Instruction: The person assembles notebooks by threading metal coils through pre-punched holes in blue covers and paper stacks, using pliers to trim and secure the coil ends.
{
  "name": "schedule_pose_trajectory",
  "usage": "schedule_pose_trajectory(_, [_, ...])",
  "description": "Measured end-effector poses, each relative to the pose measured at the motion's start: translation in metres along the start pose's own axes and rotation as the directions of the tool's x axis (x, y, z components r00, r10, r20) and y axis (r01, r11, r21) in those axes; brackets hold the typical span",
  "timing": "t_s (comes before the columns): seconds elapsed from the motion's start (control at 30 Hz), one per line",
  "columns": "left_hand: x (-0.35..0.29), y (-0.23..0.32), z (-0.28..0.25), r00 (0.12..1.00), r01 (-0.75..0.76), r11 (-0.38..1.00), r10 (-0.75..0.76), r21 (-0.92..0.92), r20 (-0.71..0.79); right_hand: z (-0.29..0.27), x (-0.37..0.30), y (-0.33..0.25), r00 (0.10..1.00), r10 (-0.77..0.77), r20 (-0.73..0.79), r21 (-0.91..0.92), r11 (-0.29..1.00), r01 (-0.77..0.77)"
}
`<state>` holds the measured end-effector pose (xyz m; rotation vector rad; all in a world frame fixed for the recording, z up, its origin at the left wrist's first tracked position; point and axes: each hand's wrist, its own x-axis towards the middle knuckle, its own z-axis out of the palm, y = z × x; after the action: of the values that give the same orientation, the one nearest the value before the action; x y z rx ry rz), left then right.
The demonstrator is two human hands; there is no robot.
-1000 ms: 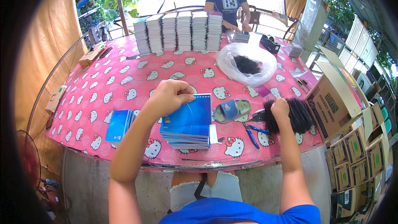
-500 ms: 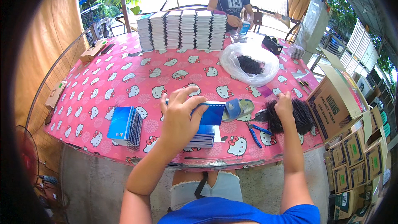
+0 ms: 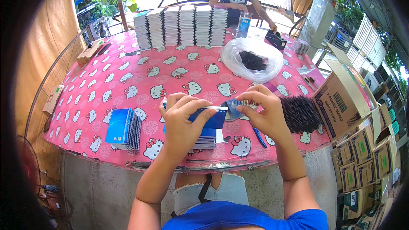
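Observation:
My left hand (image 3: pixel 184 119) grips a blue-covered memo pad (image 3: pixel 215 118) with a row of punched holes along its upper edge. At its right end, my right hand (image 3: pixel 266 110) pinches a thin dark spiral coil (image 3: pixel 248 103), partly hidden by the fingers. Under the held pad lies a pile of blue memo pads (image 3: pixel 204 142). To the left sits a stack of coil-bound blue memo pads (image 3: pixel 120 126). A heap of black spiral coils (image 3: pixel 301 114) lies right of my right hand. Blue-handled pliers (image 3: pixel 259 138) lie partly behind my right wrist.
Tall stacks of bound pads (image 3: pixel 179 26) stand at the back. A clear plastic bag (image 3: pixel 228 61) holds more black coils. A cardboard box (image 3: pixel 343 100) stands at the right edge. Across the table, a person (image 3: pixel 236 4) reaches to a black tape dispenser (image 3: pixel 275 39).
My right hand has come from the coil heap leftward to the memo pad's right end, bringing a coil. My left hand keeps hold of the pad. The person opposite has reached to the tape dispenser.

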<state>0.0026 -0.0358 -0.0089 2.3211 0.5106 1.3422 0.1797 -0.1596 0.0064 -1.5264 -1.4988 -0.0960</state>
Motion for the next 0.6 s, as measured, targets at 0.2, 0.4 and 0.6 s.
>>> schedule_pose_trajectory(0.2, [-0.002,0.002,-0.001,0.999,-0.031,0.999,0.032,0.036,-0.025,0.007,0.000,-0.005,0.998,-0.031,0.045,0.008,1.000,0.030])
schedule_pose_trajectory(0.4, [-0.009,0.003,0.005,0.998,0.033,0.998,-0.030,0.057,-0.061,0.001,0.004,-0.001,0.935,0.175,0.309,0.320,0.906,-0.276])
schedule_pose_trajectory(0.6, [-0.009,0.001,0.000,0.998,0.054,0.996,-0.052,0.068,-0.025,0.009,-0.001,-0.007,0.978,-0.118,0.173,-0.100,0.986,0.136])
